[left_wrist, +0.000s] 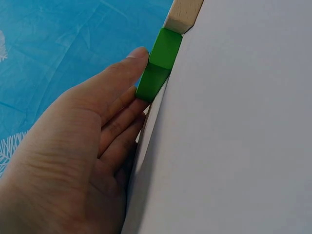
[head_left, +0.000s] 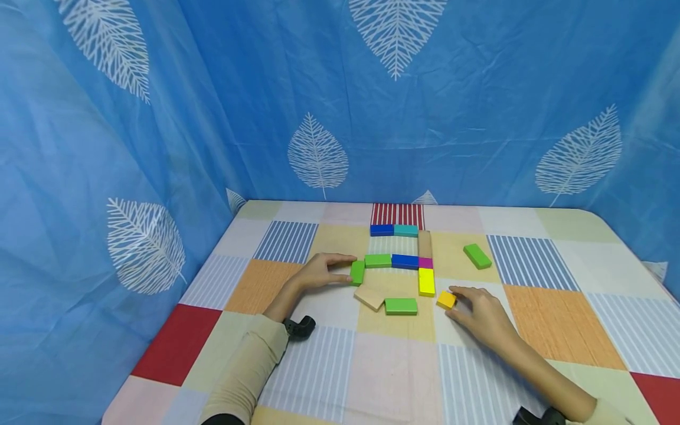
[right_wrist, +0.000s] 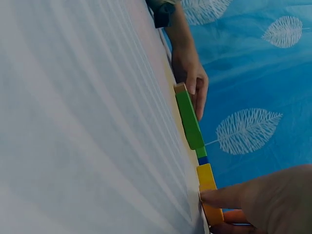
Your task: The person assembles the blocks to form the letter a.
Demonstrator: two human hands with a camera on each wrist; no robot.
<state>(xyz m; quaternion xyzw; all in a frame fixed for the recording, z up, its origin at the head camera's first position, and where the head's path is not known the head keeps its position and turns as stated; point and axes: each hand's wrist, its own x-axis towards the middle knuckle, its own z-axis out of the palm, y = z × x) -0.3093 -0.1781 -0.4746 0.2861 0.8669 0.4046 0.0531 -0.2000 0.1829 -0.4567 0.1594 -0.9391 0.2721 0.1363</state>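
Note:
My left hand (head_left: 319, 271) pinches a green block (head_left: 358, 273) at the left end of the block layout, forefinger at its far end and thumb near its close end. Seen from the left wrist, the thumb lies against that block (left_wrist: 165, 48). My right hand (head_left: 486, 316) pinches an orange-yellow block (head_left: 446, 300) between thumb and fingers. Just left of it is a bright yellow block (head_left: 427, 283), below a magenta one (head_left: 425, 262). From the magenta block, a blue block (head_left: 405, 262) and a second green block (head_left: 378, 261) run leftward to the green one I grip.
A plain wooden block (head_left: 424, 243) leads up to a teal block (head_left: 406, 231) and a dark blue block (head_left: 382, 230). Nearer me lie a slanted wooden block (head_left: 370, 297) and a green block (head_left: 401, 306). Another green block (head_left: 477, 256) lies apart on the patchwork tablecloth (head_left: 393, 378).

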